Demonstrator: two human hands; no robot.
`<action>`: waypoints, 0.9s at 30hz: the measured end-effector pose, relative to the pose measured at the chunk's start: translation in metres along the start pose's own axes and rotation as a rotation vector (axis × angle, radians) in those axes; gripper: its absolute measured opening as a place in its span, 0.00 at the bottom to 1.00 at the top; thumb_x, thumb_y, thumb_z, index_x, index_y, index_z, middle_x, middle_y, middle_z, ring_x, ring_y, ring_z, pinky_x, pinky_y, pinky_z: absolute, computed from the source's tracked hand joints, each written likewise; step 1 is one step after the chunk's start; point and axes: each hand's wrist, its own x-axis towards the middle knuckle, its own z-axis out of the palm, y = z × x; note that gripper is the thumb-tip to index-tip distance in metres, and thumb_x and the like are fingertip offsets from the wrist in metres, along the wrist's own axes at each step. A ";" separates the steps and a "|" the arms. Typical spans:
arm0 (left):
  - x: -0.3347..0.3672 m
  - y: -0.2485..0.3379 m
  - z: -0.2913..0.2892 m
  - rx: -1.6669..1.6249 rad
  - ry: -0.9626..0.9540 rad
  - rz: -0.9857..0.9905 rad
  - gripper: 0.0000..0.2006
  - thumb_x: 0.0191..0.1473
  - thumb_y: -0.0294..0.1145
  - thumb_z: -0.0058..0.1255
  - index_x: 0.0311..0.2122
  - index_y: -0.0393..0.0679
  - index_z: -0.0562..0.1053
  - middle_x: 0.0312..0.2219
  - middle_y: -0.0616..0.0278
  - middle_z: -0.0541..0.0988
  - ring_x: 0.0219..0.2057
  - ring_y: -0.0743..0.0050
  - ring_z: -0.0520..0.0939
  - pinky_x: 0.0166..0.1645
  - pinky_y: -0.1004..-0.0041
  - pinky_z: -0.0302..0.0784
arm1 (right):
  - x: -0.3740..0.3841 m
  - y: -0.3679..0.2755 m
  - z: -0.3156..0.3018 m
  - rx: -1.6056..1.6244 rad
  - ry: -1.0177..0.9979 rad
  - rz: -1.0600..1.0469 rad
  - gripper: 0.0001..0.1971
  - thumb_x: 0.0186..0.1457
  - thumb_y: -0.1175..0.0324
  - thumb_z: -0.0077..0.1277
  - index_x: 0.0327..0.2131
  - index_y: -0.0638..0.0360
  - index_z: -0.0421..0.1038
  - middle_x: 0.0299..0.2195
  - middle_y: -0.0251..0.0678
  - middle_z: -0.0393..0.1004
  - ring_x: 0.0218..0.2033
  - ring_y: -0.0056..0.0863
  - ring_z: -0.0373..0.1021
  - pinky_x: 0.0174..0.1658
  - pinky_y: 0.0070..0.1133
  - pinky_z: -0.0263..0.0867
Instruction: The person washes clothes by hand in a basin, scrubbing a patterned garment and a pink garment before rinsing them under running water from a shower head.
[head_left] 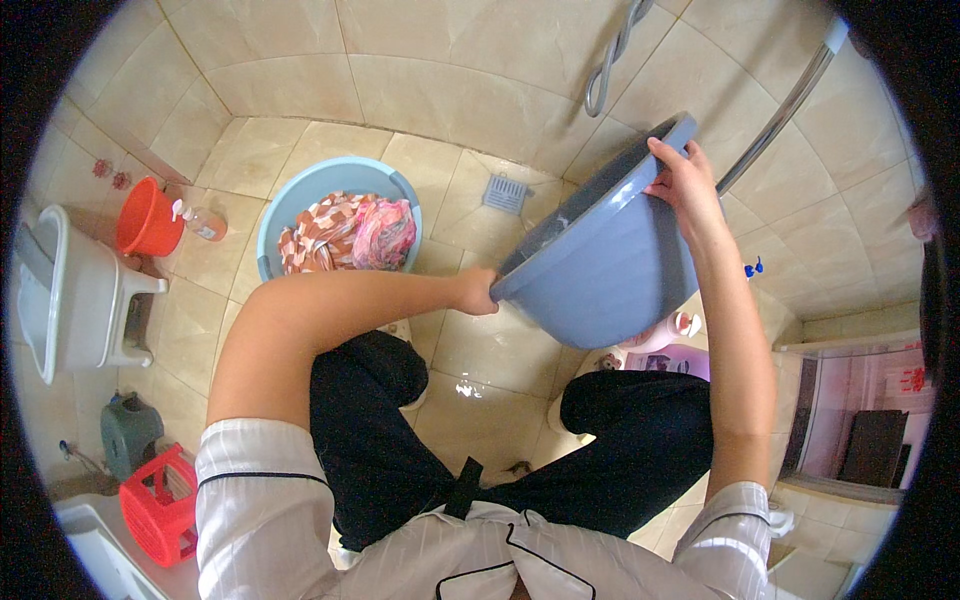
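A large blue-grey plastic basin is tipped up on its side, its mouth facing away to the upper left. My left hand is closed on the rim at its lower left end. At the upper right, my right hand grips the rim, thumb and fingers on either side of the edge. What is inside the basin is mostly hidden. To the left, on the tiled floor, stands a light blue tub holding a brown-and-white checked cloth and a pink patterned cloth.
A floor drain lies beyond the basin, near the wall. At left are a red bucket, a pump bottle, a white stand and a red stool. Pink bottles stand behind the basin. A grey hose hangs above.
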 end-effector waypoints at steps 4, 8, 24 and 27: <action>-0.013 -0.027 0.019 -0.056 0.025 -0.020 0.28 0.62 0.42 0.80 0.64 0.40 0.93 0.56 0.33 1.00 0.61 0.30 1.00 0.67 0.43 0.96 | -0.017 -0.014 0.038 0.047 -0.039 -0.013 0.28 0.84 0.57 0.80 0.67 0.65 0.74 0.45 0.39 0.85 0.34 0.30 0.87 0.36 0.34 0.95; -0.001 -0.032 0.021 -0.095 -0.037 -0.011 0.28 0.62 0.44 0.80 0.63 0.38 0.93 0.54 0.34 1.00 0.58 0.31 1.00 0.66 0.43 0.96 | -0.010 -0.013 0.036 0.037 -0.064 -0.007 0.49 0.84 0.57 0.81 0.86 0.78 0.59 0.44 0.42 0.85 0.33 0.32 0.88 0.36 0.36 0.96; -0.036 0.007 0.000 -0.001 0.039 -0.117 0.25 0.64 0.41 0.76 0.64 0.42 0.93 0.55 0.31 0.98 0.60 0.25 1.00 0.67 0.38 0.95 | -0.029 0.012 -0.001 0.110 -0.026 0.027 0.36 0.81 0.63 0.78 0.77 0.68 0.67 0.43 0.44 0.87 0.32 0.33 0.88 0.34 0.36 0.95; -0.059 0.019 -0.025 -0.010 0.129 -0.024 0.27 0.66 0.34 0.72 0.69 0.44 0.92 0.58 0.32 0.98 0.64 0.22 0.98 0.70 0.36 0.94 | -0.040 0.021 -0.021 0.154 -0.016 0.048 0.28 0.80 0.62 0.76 0.71 0.60 0.72 0.43 0.41 0.88 0.32 0.33 0.88 0.34 0.35 0.93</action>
